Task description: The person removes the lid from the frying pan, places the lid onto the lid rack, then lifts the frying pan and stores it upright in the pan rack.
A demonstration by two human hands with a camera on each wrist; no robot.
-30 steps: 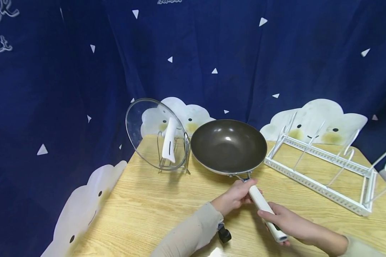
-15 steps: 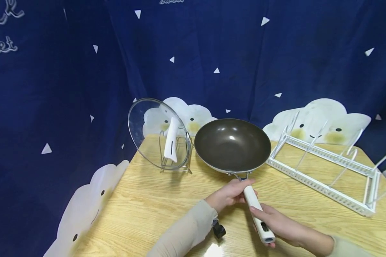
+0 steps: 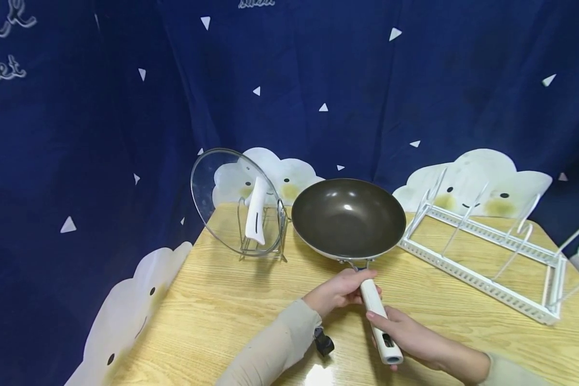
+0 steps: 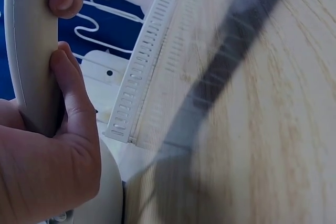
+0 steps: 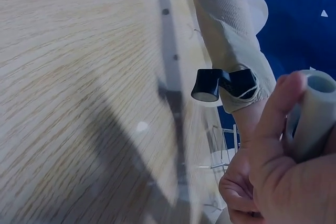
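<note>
A dark non-stick wok (image 3: 349, 217) with a white handle (image 3: 375, 311) sits over the wooden table (image 3: 222, 316), its handle pointing toward me. My left hand (image 3: 340, 289) grips the handle just behind the pan's rim. Farther back, my right hand (image 3: 407, 336) grips the handle's end. In the left wrist view the thumb and fingers of my left hand (image 4: 71, 103) wrap the white handle (image 4: 29, 51). The right wrist view shows my right hand (image 5: 281, 177) round the hollow handle end (image 5: 315, 111), with my left sleeve (image 5: 226, 30) beyond it.
A glass lid (image 3: 234, 201) with a white grip stands upright in a wire stand (image 3: 265, 241) left of the wok. A white wire rack (image 3: 482, 252) lies on the table to the right. A dark blue curtain (image 3: 318, 80) hangs close behind.
The handle's end and my right hand have swung to the left. The wok sits slightly farther right. Both hands keep their grip.
</note>
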